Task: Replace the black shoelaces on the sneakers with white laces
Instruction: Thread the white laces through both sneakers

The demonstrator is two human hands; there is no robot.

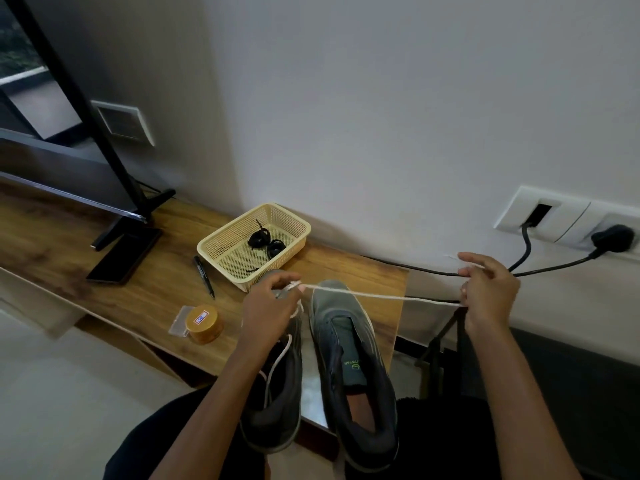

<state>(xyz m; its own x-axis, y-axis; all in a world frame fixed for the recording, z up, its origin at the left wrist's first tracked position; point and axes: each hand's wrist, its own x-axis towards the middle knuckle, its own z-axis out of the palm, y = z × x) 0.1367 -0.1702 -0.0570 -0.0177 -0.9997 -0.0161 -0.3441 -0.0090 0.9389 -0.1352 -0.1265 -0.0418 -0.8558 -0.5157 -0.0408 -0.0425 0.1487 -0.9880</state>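
Two grey sneakers stand side by side on the wooden table edge, toes pointing away. The right sneaker [353, 358] has no lace and its tongue shows. My left hand [268, 306] hovers over the toe end of the left sneaker [277, 407] and pinches a white lace [381, 296]. The lace runs taut to my right hand [488, 292], which grips its other end off the table's right side. A loose part of the white lace hangs down over the left sneaker. Black laces [265, 242] lie coiled in the beige basket [221, 241].
A black marker [205, 277] lies left of the basket. A round orange jar [204, 323] stands near the front edge beside a small clear bag. A phone [124, 254] lies by a monitor stand [138, 209]. Black cables run from wall sockets [571, 220] behind my right hand.
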